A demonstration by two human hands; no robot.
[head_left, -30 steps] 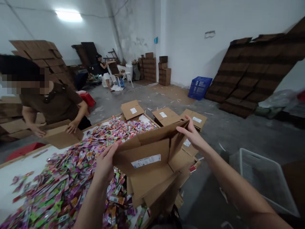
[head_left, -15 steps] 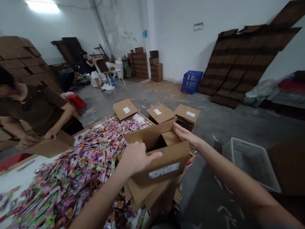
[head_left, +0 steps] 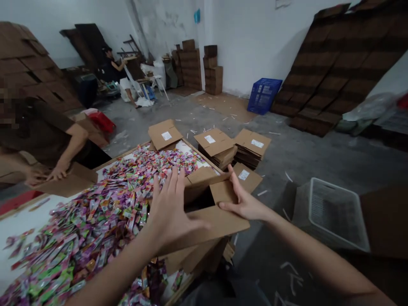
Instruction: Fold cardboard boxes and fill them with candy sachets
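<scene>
An open cardboard box (head_left: 204, 223) stands between my hands at the table's right edge, its flaps raised and its inside dark. My left hand (head_left: 172, 212) is over the box's left side with its fingers spread. My right hand (head_left: 240, 199) grips the right side of the box, thumb on the near flap and fingers by the far flap. Beside the box, many small colorful packets (head_left: 111, 216) are heaped on the white table (head_left: 19, 233). More flat cardboard lies under the box.
Folded labelled cartons are stacked (head_left: 215, 142) beyond the box. At the left a person (head_left: 41, 136) handles another carton (head_left: 72, 180). A white crate (head_left: 338, 216) stands on the floor at right, a blue crate (head_left: 264, 95) farther back. Another person (head_left: 117, 74) is in the background.
The box has tipped and lowered, so its label no longer shows. My left hand's fingers have spread and lifted. My right thumb now lies on the near flap. The view has shifted downward.
</scene>
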